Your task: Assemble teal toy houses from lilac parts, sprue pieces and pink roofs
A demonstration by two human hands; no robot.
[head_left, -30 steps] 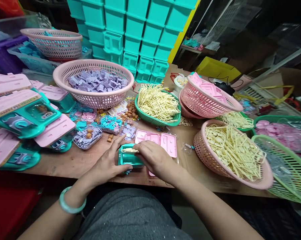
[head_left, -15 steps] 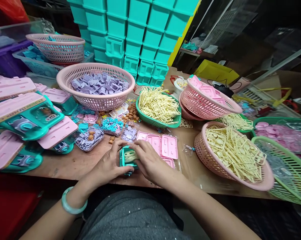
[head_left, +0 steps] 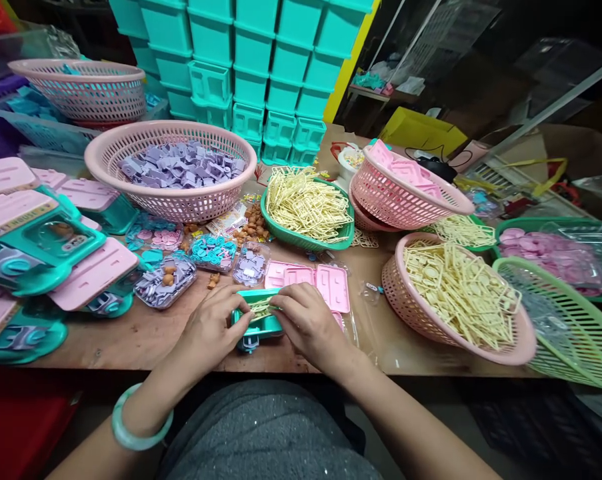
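Left thumb [head_left: 241,325] moved up, 2 hands [head_left: 208,327] [head_left: 311,327] seemingly pinch yellow pieces [head_left: 261,309] inside a teal box [head_left: 268,327].

The left hand's [head_left: 208,327] thumb, which lay along the front of the teal box [head_left: 268,329], is now up at the open top, close to the left end of the pale yellow piece [head_left: 261,308]. That piece, level near the back wall a second ago, now slants within the opening. The right hand's [head_left: 308,320] fingertips sit farther toward the box's right end.
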